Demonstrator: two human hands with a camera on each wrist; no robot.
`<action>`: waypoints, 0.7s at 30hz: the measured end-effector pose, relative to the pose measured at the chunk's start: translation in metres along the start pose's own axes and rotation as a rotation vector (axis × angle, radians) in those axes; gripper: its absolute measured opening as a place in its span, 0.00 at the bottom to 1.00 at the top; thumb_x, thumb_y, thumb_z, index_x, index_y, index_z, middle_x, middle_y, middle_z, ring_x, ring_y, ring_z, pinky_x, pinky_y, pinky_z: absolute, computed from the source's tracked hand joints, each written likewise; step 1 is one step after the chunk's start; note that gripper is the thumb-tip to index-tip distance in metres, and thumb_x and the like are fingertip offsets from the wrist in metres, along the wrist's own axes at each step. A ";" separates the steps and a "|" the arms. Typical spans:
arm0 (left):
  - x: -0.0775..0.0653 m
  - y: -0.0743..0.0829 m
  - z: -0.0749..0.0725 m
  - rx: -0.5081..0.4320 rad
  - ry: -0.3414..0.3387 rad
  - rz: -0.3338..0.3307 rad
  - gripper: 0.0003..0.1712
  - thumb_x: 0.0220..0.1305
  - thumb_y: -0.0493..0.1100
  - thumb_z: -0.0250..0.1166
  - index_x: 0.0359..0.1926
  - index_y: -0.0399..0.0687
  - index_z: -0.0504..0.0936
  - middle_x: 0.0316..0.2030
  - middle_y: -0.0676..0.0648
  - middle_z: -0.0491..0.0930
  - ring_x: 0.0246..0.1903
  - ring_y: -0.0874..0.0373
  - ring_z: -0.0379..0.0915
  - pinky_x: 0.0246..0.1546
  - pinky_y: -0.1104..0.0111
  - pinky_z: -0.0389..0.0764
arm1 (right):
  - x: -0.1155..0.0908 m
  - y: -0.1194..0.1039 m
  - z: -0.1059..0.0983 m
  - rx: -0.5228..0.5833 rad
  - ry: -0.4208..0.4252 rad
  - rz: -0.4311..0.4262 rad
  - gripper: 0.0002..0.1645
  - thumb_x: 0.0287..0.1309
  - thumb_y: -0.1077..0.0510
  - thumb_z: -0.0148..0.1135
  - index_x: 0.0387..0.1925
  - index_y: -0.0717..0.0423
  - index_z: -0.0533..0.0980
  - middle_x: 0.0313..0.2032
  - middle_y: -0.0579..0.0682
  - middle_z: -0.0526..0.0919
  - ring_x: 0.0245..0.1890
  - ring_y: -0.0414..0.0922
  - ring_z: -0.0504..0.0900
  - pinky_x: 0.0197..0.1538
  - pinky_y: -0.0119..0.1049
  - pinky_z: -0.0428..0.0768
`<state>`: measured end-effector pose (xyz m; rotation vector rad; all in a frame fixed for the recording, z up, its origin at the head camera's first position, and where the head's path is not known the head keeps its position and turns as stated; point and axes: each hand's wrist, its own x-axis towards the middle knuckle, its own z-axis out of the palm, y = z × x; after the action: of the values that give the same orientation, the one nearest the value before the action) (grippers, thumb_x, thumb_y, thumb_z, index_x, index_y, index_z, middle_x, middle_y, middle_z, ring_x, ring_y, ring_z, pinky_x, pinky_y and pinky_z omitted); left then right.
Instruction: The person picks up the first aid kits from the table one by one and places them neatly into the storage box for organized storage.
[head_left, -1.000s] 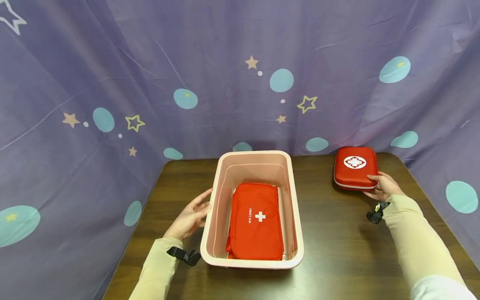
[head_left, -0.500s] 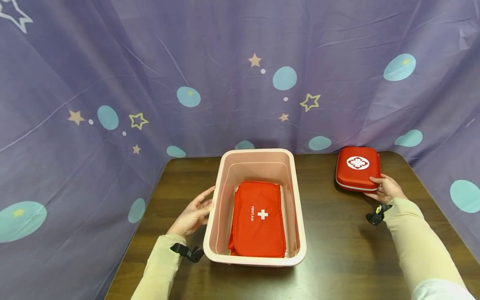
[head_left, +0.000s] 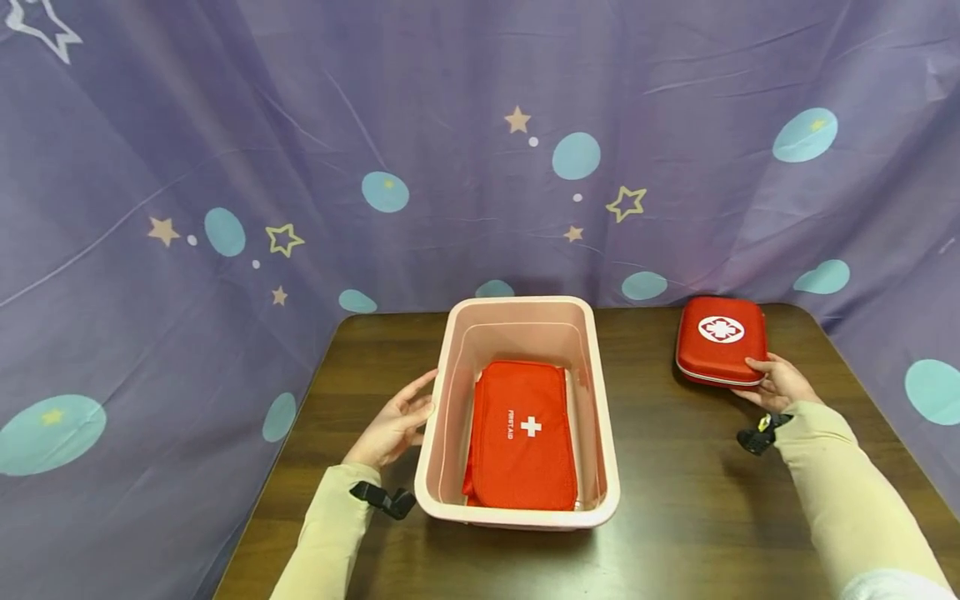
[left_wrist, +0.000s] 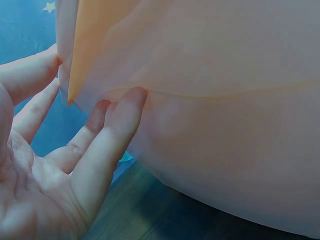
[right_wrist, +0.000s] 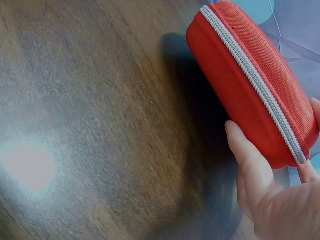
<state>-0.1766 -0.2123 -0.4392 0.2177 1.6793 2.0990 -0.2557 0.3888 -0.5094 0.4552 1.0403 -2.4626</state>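
A pale pink plastic bin (head_left: pixel 606 450) stands on the table, its long sides running front to back. Inside it lies a flat red first-aid pouch (head_left: pixel 517 467) with a white cross, and more red fabric shows under its left edge. My left hand (head_left: pixel 390 429) touches the bin's left outer wall with extended fingertips (left_wrist: pixel 132 100). At the far right, my right hand (head_left: pixel 780 383) holds a hard red zippered first-aid case (head_left: pixel 705 358) by its near right corner, thumb on top and fingers underneath. The case's silver zipper (right_wrist: pixel 250 75) is closed all along the visible side.
The dark wooden table (head_left: pixel 675 500) reaches back to a purple curtain (head_left: pixel 450 100) printed with stars and blue ovals. Another stretch of curtain hangs along the left side. In the right wrist view, a dark shadow (right_wrist: pixel 200 100) lies beside the case on the tabletop.
The head view has shifted slightly, so everything sits a little farther right. The red case has come slightly away from the back curtain in my right hand. My left hand stays at the bin.
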 end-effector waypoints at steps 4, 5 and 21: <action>0.000 0.000 0.002 0.000 0.003 0.002 0.35 0.70 0.36 0.52 0.74 0.50 0.49 0.52 0.50 0.74 0.43 0.59 0.78 0.37 0.62 0.83 | -0.001 0.001 0.004 0.008 0.011 0.018 0.20 0.67 0.65 0.49 0.49 0.36 0.59 0.30 0.48 0.83 0.32 0.46 0.84 0.37 0.48 0.83; 0.000 0.001 0.002 0.000 0.002 0.002 0.35 0.70 0.36 0.52 0.73 0.51 0.50 0.52 0.50 0.75 0.43 0.59 0.78 0.37 0.62 0.83 | -0.002 0.002 0.005 0.012 0.025 0.023 0.20 0.67 0.65 0.49 0.48 0.35 0.58 0.29 0.48 0.83 0.32 0.46 0.84 0.37 0.48 0.83; 0.000 0.002 0.004 -0.009 0.016 -0.012 0.35 0.70 0.35 0.51 0.74 0.51 0.50 0.51 0.50 0.74 0.43 0.60 0.77 0.38 0.62 0.82 | -0.012 0.006 0.017 0.053 0.059 0.024 0.46 0.66 0.66 0.49 0.66 0.18 0.41 0.29 0.48 0.80 0.31 0.46 0.83 0.37 0.49 0.83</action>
<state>-0.1754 -0.2093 -0.4368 0.1874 1.6757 2.1044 -0.2448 0.3756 -0.4955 0.5573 0.9890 -2.4743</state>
